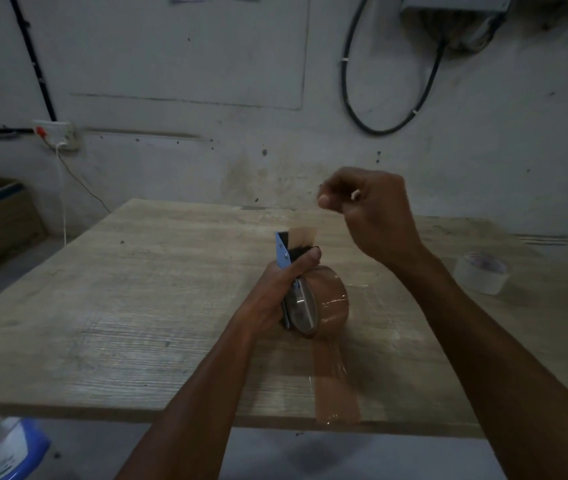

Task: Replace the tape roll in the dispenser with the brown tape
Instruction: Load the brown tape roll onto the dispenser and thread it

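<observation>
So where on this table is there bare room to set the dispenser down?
The table's whole left half is bare, from the left hand to the edge. Crowded: brown tape strip near front, white roll at right.

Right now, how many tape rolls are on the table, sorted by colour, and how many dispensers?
Brown tape roll: 1, mounted in the dispenser
White tape roll: 1, lying loose at the table's right side
Dispenser: 1, gripped by the left hand
Total: 3 items, 2 rolls and 1 dispenser. A strip of brown tape is also stuck to the tabletop.
</observation>
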`<action>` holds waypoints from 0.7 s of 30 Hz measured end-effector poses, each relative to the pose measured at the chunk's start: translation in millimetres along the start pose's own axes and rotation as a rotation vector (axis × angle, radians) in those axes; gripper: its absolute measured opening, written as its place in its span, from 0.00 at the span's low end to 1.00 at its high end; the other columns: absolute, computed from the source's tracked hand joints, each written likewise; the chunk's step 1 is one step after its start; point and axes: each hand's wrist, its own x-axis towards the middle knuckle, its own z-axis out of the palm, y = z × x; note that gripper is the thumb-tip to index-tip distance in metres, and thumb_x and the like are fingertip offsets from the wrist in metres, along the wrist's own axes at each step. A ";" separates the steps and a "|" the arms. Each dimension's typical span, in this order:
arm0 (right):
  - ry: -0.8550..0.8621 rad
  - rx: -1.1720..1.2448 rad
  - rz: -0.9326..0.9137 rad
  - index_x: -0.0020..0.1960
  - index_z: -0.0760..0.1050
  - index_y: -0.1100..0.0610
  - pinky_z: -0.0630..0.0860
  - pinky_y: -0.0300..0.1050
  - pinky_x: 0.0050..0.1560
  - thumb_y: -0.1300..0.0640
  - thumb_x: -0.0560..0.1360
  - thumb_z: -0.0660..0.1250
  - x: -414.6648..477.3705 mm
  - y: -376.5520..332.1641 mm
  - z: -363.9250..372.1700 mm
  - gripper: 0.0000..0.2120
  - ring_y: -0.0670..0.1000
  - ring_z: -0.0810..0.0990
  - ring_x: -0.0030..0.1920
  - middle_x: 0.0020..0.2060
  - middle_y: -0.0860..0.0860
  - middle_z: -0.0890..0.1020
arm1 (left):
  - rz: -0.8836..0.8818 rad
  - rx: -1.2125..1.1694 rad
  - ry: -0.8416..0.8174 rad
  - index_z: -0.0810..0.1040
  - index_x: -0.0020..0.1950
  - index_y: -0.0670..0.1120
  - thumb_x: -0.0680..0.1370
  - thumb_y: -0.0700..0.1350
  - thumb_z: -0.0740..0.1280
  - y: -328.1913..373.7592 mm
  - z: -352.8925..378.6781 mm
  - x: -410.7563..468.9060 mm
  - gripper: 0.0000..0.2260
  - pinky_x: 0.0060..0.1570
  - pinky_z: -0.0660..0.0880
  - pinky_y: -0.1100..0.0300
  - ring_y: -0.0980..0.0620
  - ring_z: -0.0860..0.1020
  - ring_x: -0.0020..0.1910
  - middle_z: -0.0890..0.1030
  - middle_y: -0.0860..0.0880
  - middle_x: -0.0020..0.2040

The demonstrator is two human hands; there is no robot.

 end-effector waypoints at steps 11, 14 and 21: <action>-0.105 -0.234 -0.150 0.47 0.81 0.55 0.75 0.37 0.51 0.60 0.67 0.72 -135.9 -12.7 54.4 0.09 0.47 0.79 0.45 0.43 0.51 0.84 | -0.022 0.033 0.149 0.79 0.46 0.46 0.68 0.62 0.70 -0.2 9.1 -2.4 0.20 0.40 0.79 0.57 0.49 0.81 0.38 0.83 0.48 0.37; -0.244 -0.428 0.040 0.57 0.82 0.59 0.83 0.47 0.51 0.55 0.68 0.67 -153.7 -8.4 83.9 0.19 0.51 0.85 0.49 0.50 0.54 0.86 | 0.009 0.075 0.186 0.78 0.46 0.48 0.66 0.64 0.66 -2.1 11.0 -2.1 0.21 0.42 0.77 0.56 0.50 0.80 0.38 0.82 0.48 0.39; -0.267 -0.403 0.264 0.66 0.74 0.61 0.78 0.51 0.59 0.58 0.70 0.66 -119.6 3.2 91.3 0.24 0.57 0.82 0.53 0.56 0.56 0.82 | 0.025 -0.098 0.156 0.76 0.52 0.43 0.77 0.52 0.64 -3.9 15.6 -4.6 0.13 0.32 0.78 0.62 0.55 0.82 0.33 0.83 0.48 0.37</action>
